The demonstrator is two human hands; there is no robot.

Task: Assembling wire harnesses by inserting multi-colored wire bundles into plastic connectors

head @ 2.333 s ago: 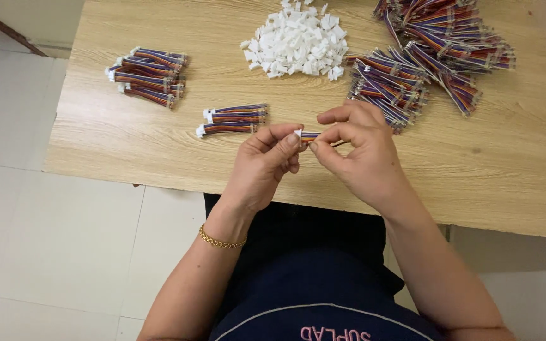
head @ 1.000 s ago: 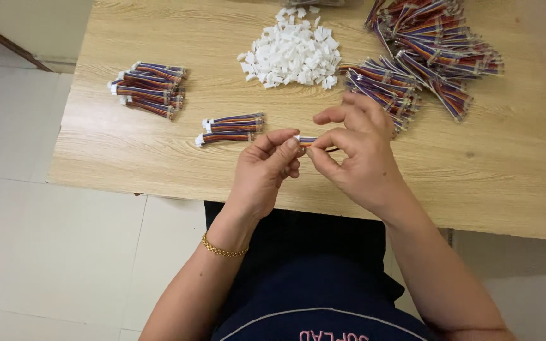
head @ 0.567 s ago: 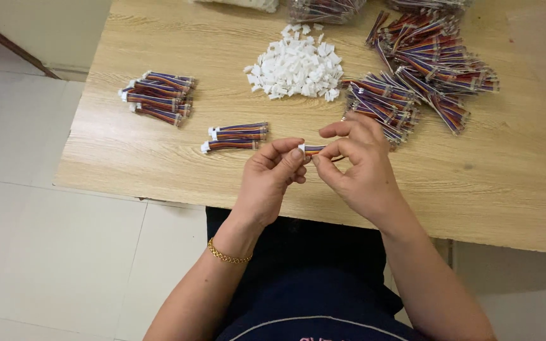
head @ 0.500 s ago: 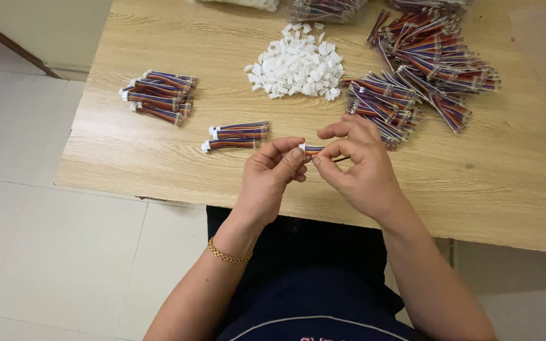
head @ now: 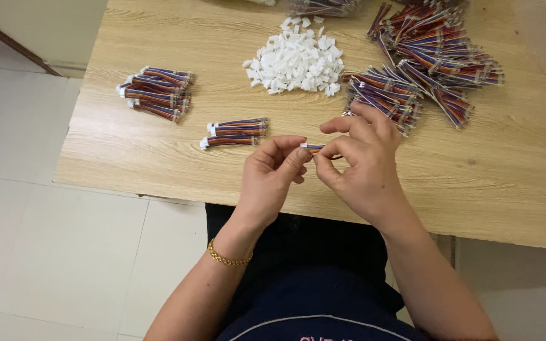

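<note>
**Head view: two hands pinching a small wire lead over the near edge of the tabletop**

Head view, looking down on a pale wooden tabletop. The left hand and the right hand meet just above the near edge, thumbs and forefingers facing each other. Between them lies a short multicoloured wire lead with a white connector at its left end. The left grip is pressed together on the connector end, thumb against forefinger; the right grip pinches the coloured wires just right of it, with the other right fingers curled loosely above. A gold bracelet circles the left wrist.

Just left of the hands, three finished leads lie side by side on the tabletop, white ends pointing left. Further left rests a larger bundle of leads. Far from the hands, at centre, sits a heap of white plastic connector housings. To the right of that heap, a big loose pile of multicoloured wires spreads toward the far right corner, its near edge just beyond the right hand's fingers.
</note>
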